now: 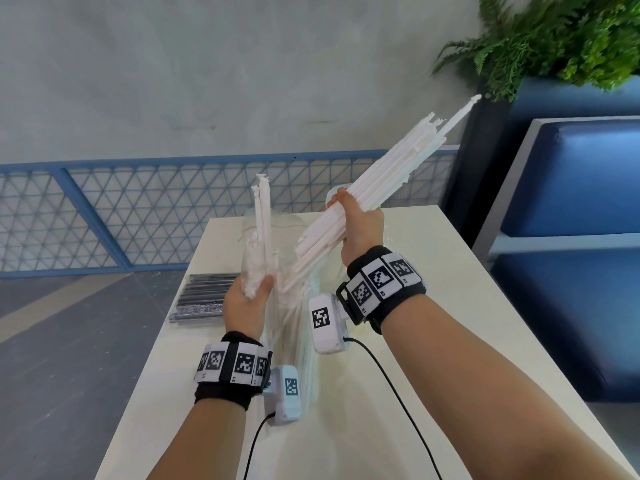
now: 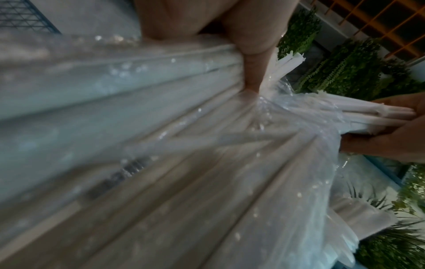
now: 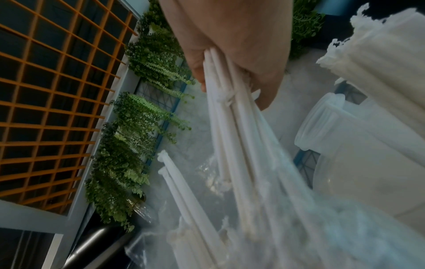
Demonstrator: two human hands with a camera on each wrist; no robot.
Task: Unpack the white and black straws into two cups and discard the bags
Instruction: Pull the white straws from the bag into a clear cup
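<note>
My right hand [image 1: 356, 220] grips a thick bundle of white straws [image 1: 398, 171], tilted up toward the right, its lower ends still inside the mouth of a clear plastic bag [image 1: 304, 368]. My left hand [image 1: 254, 292] grips that bag near its top, together with a few white straws [image 1: 262, 216] that stand upright in it. In the left wrist view the bag [image 2: 161, 127] fills the frame under my thumb. The right wrist view shows my fingers [image 3: 264, 78] wrapped round the bundle [image 3: 230, 118]. A sealed pack of black straws [image 1: 204, 296] lies on the table's left side.
The white table [image 1: 450, 306] stretches ahead. Two clear cups [image 3: 322, 123] stand beyond the hands, one rim [image 1: 331, 195] peeking out behind my right hand. A blue mesh fence [image 1: 138, 209] runs behind; a blue bench [image 1: 571, 237] and a planter with ferns [image 1: 554, 39] stand to the right.
</note>
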